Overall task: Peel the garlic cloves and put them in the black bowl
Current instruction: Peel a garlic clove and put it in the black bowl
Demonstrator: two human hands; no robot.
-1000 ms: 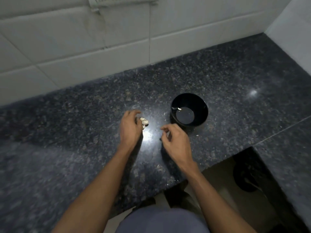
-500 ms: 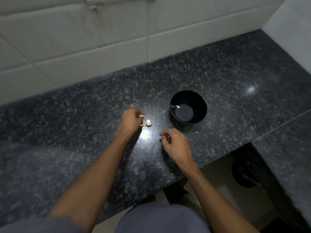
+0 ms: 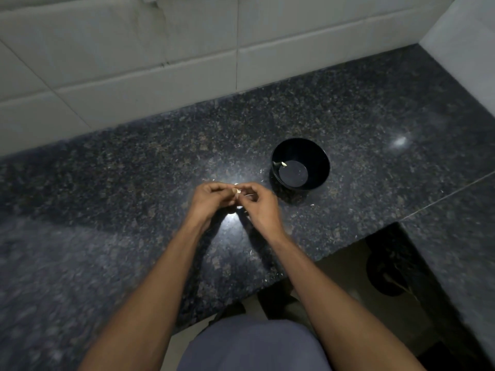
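Note:
A pale garlic clove is pinched between the fingertips of my left hand and my right hand, just above the dark granite counter. Both hands meet at the clove, and their fingers hide most of it. To the right stands the black bowl, upright, with one small pale garlic piece on its inner left side. The bowl is a short way from my right hand, not touching it.
White wall tiles run behind the counter and up the right side. Small flakes of skin lie on the granite near the bowl. The counter's front edge cuts back at the lower right, where a dark round object sits on the floor.
My left hand picked the clove off the counter and lifted it. My right hand moved left to meet it, and both now pinch the clove together.

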